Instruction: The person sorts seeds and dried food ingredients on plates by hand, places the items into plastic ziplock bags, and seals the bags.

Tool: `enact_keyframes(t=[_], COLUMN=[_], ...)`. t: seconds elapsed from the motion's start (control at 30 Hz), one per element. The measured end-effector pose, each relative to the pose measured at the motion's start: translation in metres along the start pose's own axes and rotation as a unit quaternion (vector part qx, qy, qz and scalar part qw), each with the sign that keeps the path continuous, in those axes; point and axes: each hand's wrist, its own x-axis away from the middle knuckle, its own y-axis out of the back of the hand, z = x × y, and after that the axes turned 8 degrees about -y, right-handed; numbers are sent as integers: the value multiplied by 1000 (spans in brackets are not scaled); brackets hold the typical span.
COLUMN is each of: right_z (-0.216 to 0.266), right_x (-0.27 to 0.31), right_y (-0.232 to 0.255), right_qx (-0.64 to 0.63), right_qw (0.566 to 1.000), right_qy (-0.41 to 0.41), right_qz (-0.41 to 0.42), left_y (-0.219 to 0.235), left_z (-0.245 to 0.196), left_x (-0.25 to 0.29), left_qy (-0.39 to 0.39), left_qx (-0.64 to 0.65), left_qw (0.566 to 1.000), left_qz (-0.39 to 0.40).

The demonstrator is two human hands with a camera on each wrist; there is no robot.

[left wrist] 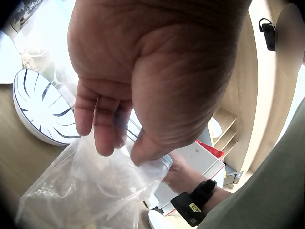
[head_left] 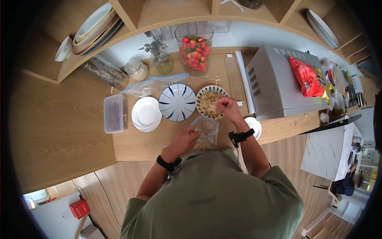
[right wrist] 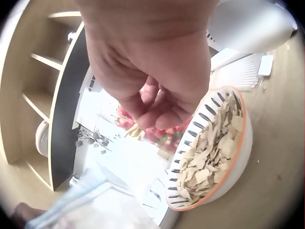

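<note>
Left hand (head_left: 184, 140) pinching clear bag (left wrist: 95, 188), right hand (head_left: 229, 108) pinching pale flakes (right wrist: 135, 131) beside orange-rimmed bowl (right wrist: 241, 155)

Bright wrist views, slightly blurred

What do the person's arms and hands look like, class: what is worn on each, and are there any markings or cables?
The left hand and right hand wear no gloves. Short green sleeves cover the upper arms. Each wrist has a black band; the right one carries a boxy black unit with a small yellow label and a thin dark cable.
</note>
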Motion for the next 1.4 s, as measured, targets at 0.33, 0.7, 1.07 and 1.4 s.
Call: enact_keyframes(t=[0.33,0.7,1.07,1.4], right_z=[43,5,-21,-10], right_x=[48,-18,-31,-21], right_y=[-33,0,-3,-4], right_qx=[386,482,493,357], right_qw=[878,862,853,917], right_qy=[160,124,155,153], right_qz=[231,-97,-74,-94], left_y=[3,0,3,3], left_z=[-3,1,3,2], left_x=[-5,1,0,-4], left_qy=[-3,5,-5,-16], left_qx=[-14,-7,-12,-11], left_qw=[1000,1000,1000,1000], left_qz=[9,10,9,11])
